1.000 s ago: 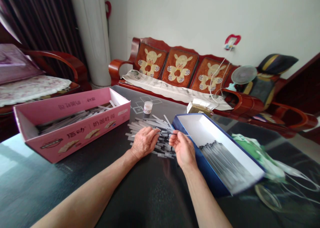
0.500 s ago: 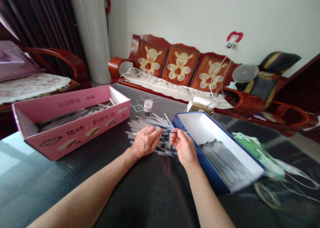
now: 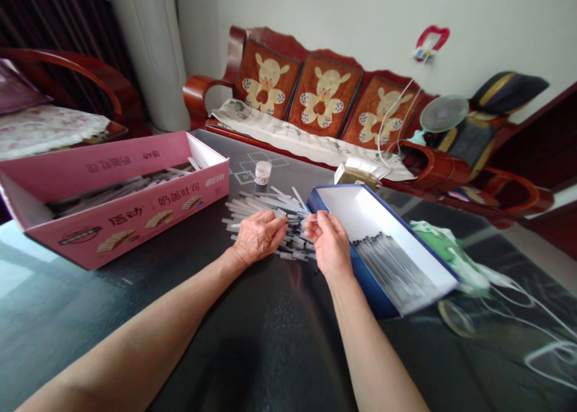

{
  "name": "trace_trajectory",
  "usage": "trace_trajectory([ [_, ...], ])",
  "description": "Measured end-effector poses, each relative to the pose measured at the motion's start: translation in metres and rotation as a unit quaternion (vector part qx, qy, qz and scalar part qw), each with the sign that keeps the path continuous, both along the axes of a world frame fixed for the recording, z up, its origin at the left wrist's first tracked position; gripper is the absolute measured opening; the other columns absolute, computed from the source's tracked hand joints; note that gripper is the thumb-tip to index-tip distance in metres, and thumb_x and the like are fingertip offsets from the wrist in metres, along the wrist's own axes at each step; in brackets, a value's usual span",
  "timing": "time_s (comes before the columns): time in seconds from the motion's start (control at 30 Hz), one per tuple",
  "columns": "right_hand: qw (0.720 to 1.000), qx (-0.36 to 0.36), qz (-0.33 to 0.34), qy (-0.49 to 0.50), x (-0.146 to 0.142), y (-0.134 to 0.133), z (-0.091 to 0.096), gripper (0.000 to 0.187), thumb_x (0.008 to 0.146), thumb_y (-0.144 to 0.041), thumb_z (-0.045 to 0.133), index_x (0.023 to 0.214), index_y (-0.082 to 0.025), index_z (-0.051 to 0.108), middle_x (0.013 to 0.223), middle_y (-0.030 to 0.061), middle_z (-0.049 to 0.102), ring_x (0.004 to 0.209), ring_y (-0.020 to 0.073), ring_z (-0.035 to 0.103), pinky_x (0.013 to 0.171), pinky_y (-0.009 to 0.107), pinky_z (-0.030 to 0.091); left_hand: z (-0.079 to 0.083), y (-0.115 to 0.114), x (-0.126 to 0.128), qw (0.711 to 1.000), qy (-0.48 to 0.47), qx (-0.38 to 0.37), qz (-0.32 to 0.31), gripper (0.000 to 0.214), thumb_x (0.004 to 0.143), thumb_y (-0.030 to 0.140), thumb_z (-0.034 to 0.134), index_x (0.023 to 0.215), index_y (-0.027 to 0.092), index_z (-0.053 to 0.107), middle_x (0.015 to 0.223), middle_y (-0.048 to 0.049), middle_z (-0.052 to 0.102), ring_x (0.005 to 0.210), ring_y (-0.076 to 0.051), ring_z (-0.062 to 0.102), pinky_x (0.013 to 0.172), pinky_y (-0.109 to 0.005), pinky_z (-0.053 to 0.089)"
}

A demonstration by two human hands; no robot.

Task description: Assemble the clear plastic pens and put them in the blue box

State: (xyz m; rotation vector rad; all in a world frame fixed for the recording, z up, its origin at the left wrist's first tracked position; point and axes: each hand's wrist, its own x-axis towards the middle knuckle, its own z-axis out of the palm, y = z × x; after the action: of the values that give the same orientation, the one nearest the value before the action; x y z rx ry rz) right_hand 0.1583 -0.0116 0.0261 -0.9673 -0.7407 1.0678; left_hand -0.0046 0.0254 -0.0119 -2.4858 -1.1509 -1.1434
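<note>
My left hand rests palm down on a loose pile of thin grey-white sticks on the dark table, its fingers curled onto one stick. My right hand is beside it, fingers pinched over the pile's right end near the blue box; what it pinches is blurred. The blue box has a white inside and holds a neat row of the same sticks. A long pink carton on the left holds more sticks.
A small white jar stands behind the pile. A tan packet lies behind the blue box. Green-and-white plastic and white cords lie right of the box. A red wooden sofa and a small fan stand beyond the table.
The thin stick held out from my right hand toward the blue box is no longer seen; both hands stay at the pile. The view has tilted and shifted slightly.
</note>
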Motion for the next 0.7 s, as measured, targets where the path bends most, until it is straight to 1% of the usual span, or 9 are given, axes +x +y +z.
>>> trace_trajectory([
  [0.07, 0.999, -0.012, -0.008, 0.046, 0.003, 0.002, 0.003, 0.025, 0.065, -0.030, 0.077, 0.081, -0.019, 0.061, 0.075, -0.0015, 0.069, 0.064, 0.0087, 0.063, 0.056, 0.018, 0.053, 0.001, -0.001, 0.001, 1.000, -0.010, -0.001, -0.013, 0.027, 0.094, 0.032, 0.042, 0.105, 0.021, 0.064, 0.075, -0.0036, 0.058, 0.072, -0.016, 0.055, 0.067, -0.027, 0.044],
  [0.13, 0.995, -0.037, -0.014, 0.088, 0.004, 0.004, 0.004, 0.023, 0.065, -0.027, 0.077, 0.079, -0.018, 0.062, 0.074, -0.0009, 0.070, 0.062, 0.0081, 0.063, 0.058, 0.018, 0.054, 0.003, -0.002, 0.002, 0.999, -0.019, 0.001, -0.041, 0.030, 0.094, 0.030, 0.041, 0.114, 0.019, 0.060, 0.081, -0.0053, 0.059, 0.076, -0.017, 0.055, 0.071, -0.028, 0.045],
  [0.23, 0.991, -0.064, -0.024, 0.112, 0.001, 0.004, 0.002, 0.022, 0.065, -0.029, 0.077, 0.077, -0.016, 0.063, 0.073, -0.0002, 0.070, 0.060, 0.0076, 0.063, 0.057, 0.017, 0.054, 0.005, -0.004, 0.003, 0.997, -0.014, 0.010, -0.074, 0.035, 0.094, 0.023, 0.037, 0.123, 0.015, 0.054, 0.087, -0.0074, 0.060, 0.078, -0.017, 0.055, 0.073, -0.030, 0.046],
  [0.33, 0.997, -0.059, -0.033, 0.049, -0.006, 0.003, -0.005, 0.027, 0.063, -0.035, 0.079, 0.077, -0.017, 0.065, 0.072, -0.0014, 0.069, 0.059, 0.0079, 0.061, 0.051, 0.016, 0.050, 0.005, -0.005, 0.004, 0.996, -0.006, 0.024, -0.082, 0.037, 0.092, 0.017, 0.036, 0.125, 0.014, 0.052, 0.086, -0.0070, 0.060, 0.076, -0.018, 0.054, 0.071, -0.030, 0.047],
  [0.43, 0.991, -0.058, -0.046, -0.107, -0.009, 0.001, -0.012, 0.029, 0.066, -0.042, 0.075, 0.081, -0.018, 0.069, 0.068, -0.0022, 0.067, 0.057, 0.0096, 0.059, 0.048, 0.018, 0.046, 0.002, -0.004, 0.004, 0.996, -0.008, 0.029, -0.087, 0.036, 0.092, 0.017, 0.037, 0.125, 0.014, 0.051, 0.086, -0.0063, 0.060, 0.076, -0.018, 0.054, 0.071, -0.030, 0.047],
  [0.47, 0.982, -0.059, -0.034, -0.178, -0.008, 0.001, -0.012, 0.029, 0.069, -0.044, 0.071, 0.083, -0.019, 0.070, 0.068, -0.0015, 0.067, 0.058, 0.0110, 0.059, 0.049, 0.020, 0.047, 0.001, -0.003, 0.004, 0.996, -0.009, 0.028, -0.085, 0.036, 0.092, 0.018, 0.037, 0.125, 0.015, 0.052, 0.086, -0.0061, 0.060, 0.076, -0.017, 0.054, 0.072, -0.030, 0.047],
  [0.53, 0.946, -0.047, 0.008, -0.321, -0.004, -0.001, -0.010, 0.027, 0.076, -0.042, 0.064, 0.088, -0.020, 0.072, 0.074, 0.0003, 0.070, 0.065, 0.0144, 0.062, 0.057, 0.024, 0.049, 0.000, -0.002, 0.003, 0.997, -0.012, 0.026, -0.074, 0.035, 0.092, 0.018, 0.037, 0.124, 0.016, 0.052, 0.085, -0.0057, 0.060, 0.076, -0.017, 0.054, 0.072, -0.029, 0.047],
  [0.63, 0.867, -0.008, 0.072, -0.492, 0.003, -0.006, -0.003, 0.020, 0.079, -0.029, 0.057, 0.089, -0.022, 0.074, 0.084, 0.0017, 0.071, 0.076, 0.0161, 0.063, 0.070, 0.026, 0.048, -0.001, 0.001, 0.001, 0.999, -0.014, 0.030, -0.042, 0.035, 0.092, 0.017, 0.038, 0.122, 0.017, 0.054, 0.084, -0.0052, 0.060, 0.077, -0.017, 0.055, 0.072, -0.029, 0.047],
  [0.7, 0.816, 0.005, 0.113, -0.567, 0.006, -0.009, 0.001, 0.017, 0.077, -0.022, 0.058, 0.083, -0.021, 0.073, 0.081, 0.0019, 0.070, 0.073, 0.0149, 0.062, 0.070, 0.025, 0.046, -0.001, 0.002, -0.001, 0.999, -0.016, 0.035, -0.024, 0.034, 0.091, 0.016, 0.039, 0.121, 0.016, 0.055, 0.081, -0.0046, 0.059, 0.077, -0.018, 0.054, 0.072, -0.028, 0.046],
])
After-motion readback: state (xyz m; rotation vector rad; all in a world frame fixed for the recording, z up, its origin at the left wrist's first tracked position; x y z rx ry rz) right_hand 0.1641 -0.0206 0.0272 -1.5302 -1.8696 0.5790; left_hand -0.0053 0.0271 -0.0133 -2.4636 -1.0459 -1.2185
